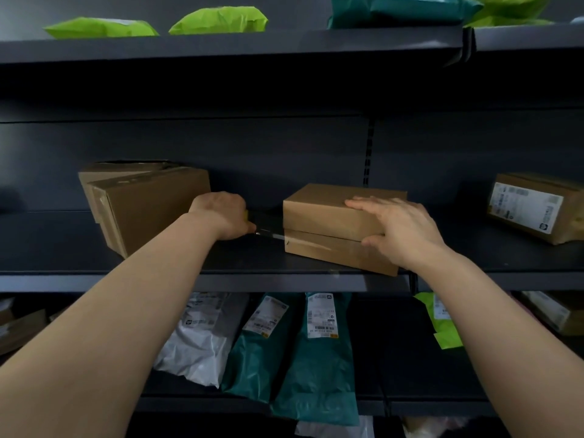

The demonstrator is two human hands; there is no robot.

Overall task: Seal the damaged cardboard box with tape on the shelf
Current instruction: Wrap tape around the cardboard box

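A small brown cardboard box [322, 216] lies on the dark middle shelf [221, 281], its lid sitting slightly askew over the base. My right hand [401, 229] rests flat on the lid's right part, thumb against the front seam. My left hand [221, 214] is curled just left of the box and holds a tape roll, which it mostly hides. A strip of clear tape [271, 235] stretches from that hand to the box's left front corner, where it sticks.
A larger brown box [148, 207] stands tilted at the left of the same shelf. A labelled box [537, 207] sits at the far right. Green mailer bags lie on the shelf above [218, 20], and teal [313, 352] and white [202, 339] bags below.
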